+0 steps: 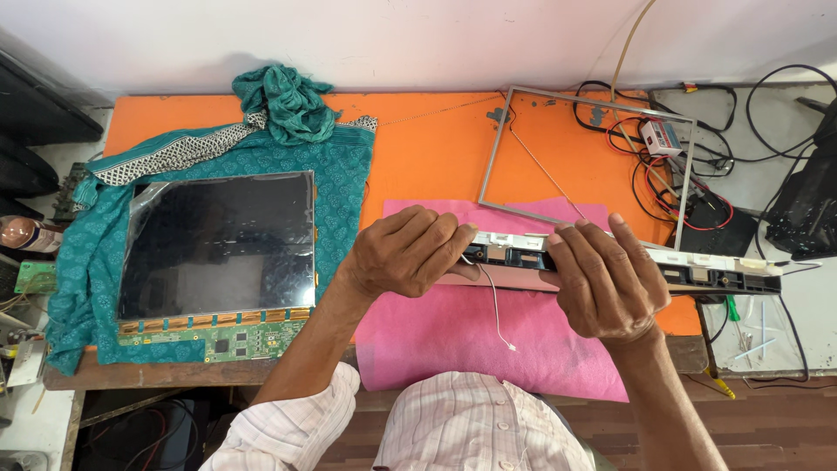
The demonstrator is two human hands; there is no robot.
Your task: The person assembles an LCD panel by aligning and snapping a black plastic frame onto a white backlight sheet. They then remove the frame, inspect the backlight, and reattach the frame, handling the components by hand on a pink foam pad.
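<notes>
The orange desk [436, 148] carries a dark display panel [218, 244] on teal cloth [340, 174] at left and a bare metal frame [593, 157] behind. Over the pink sheet [462, 340] near the front edge, the left hand [410, 253] and right hand [602, 283] both grip a long black-and-white strip [697, 270], a thin white wire [497, 310] dangling below.

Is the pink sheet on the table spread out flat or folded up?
Spread out flat. The pink foam sheet lies open across the orange wooden table, its near edge hanging over the front, under both hands.
</notes>
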